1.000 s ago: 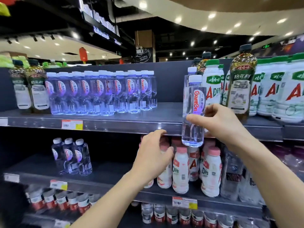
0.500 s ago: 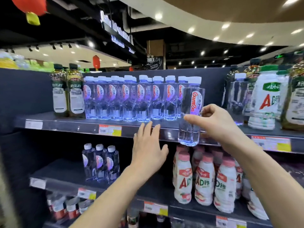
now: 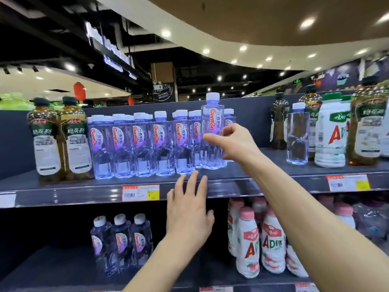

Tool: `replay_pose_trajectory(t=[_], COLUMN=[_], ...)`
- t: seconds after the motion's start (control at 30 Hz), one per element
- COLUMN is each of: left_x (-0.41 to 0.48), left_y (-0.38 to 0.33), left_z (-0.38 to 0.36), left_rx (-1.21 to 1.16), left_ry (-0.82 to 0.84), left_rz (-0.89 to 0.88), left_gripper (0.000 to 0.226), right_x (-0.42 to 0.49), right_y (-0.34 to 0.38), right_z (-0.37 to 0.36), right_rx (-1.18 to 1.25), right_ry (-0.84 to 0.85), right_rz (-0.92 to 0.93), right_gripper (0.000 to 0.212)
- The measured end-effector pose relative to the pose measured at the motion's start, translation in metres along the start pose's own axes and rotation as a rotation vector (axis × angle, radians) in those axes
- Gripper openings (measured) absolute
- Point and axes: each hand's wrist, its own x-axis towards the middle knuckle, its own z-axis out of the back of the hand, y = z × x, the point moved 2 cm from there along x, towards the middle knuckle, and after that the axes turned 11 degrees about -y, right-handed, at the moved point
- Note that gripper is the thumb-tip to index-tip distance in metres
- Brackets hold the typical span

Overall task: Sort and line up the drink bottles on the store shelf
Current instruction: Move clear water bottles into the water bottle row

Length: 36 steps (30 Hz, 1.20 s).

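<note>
Now R hand (image 3: 233, 144) grips water bottle (image 3: 211, 131) upright at row (image 3: 143, 144) right end, prob. extending lineup; L hand (image 3: 189, 213) fingers straight, empty.

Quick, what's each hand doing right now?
Left hand: open, fingers straight, holding nothing, in front of the upper shelf edge.
Right hand: closed, pinching a Ganten water bottle.
</note>
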Motion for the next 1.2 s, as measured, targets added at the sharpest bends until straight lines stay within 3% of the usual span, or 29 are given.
replay_pose_trajectory(t=[0.3,0.5,1.2], left_x=[-0.001,-0.001,-0.003], left_y=[0.002,-0.006,-0.005], left_z=[-0.009,-0.008,-0.005], left_rx=[0.032,0.094,0.045], left_ry=[-0.093,-0.033,-0.077], left_rz=[-0.021,0.02,0.017], left_gripper=[0.104,0.102,0.099], right_x=[0.003,-0.002,-0.007], right_y=[-0.026,-0.035,-0.027], right_z=[-0.023,-0.019,-0.019], right_rx=[-0.191,-0.576,-0.616], right_ry=[-0.005,0.183,0.191], right_rz=[0.052,0.138,0.115], right_gripper=[0.063,0.06,0.037])
